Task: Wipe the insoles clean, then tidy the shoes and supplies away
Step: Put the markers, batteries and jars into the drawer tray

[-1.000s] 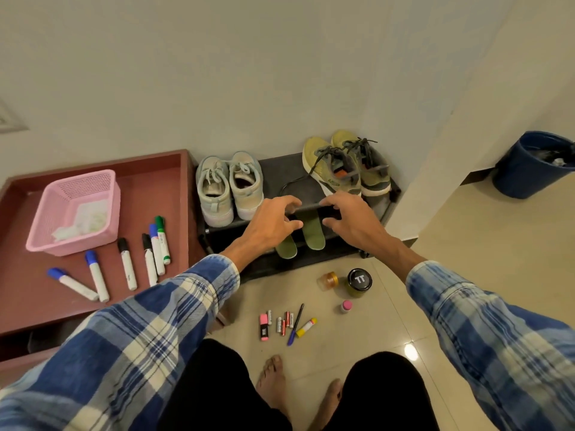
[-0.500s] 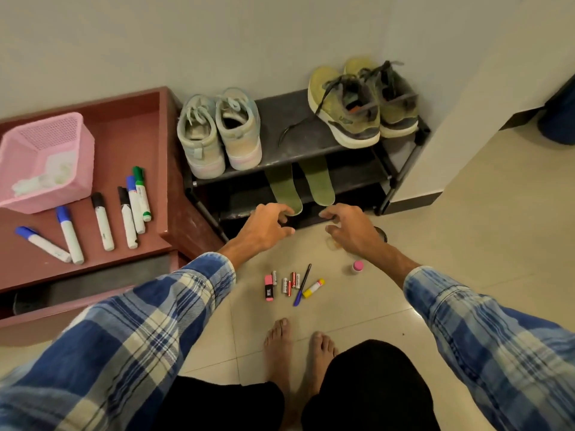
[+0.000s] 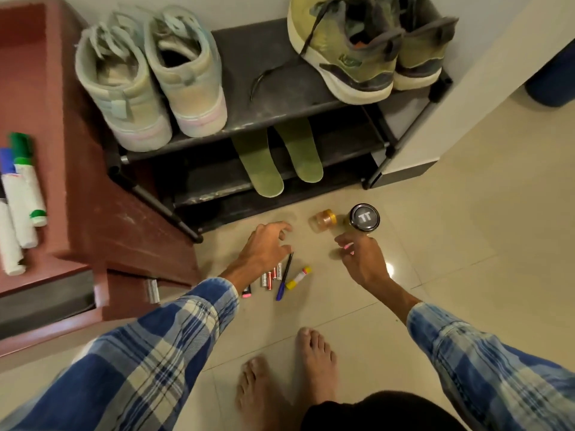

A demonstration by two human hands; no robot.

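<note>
Two green insoles (image 3: 264, 163) lie side by side on the lower shelf of the black shoe rack (image 3: 280, 119), toes sticking out over its front edge. On the top shelf stand a pale pair of sneakers (image 3: 149, 79) and an olive pair (image 3: 367, 45). My left hand (image 3: 267, 244) hovers low over the floor in front of the rack, fingers loosely curled and holding nothing. My right hand (image 3: 361, 256) is down by the black-lidded jar (image 3: 364, 217), its fingertips pinching a small pink-capped bottle (image 3: 347, 246), which is mostly hidden.
A small amber jar (image 3: 323, 219) stands left of the black-lidded one. Batteries (image 3: 272, 276), a pen (image 3: 284, 278), a yellow-capped tube (image 3: 298, 277) and a pink item (image 3: 246, 294) lie on the tiles. Markers (image 3: 21, 197) lie on the red-brown table. My bare feet (image 3: 289, 377) stand below.
Both hands came down from the rack's lower shelf to the floor. My right hand reached the pink-capped bottle and closed its fingers on it. The view moved closer and lower.
</note>
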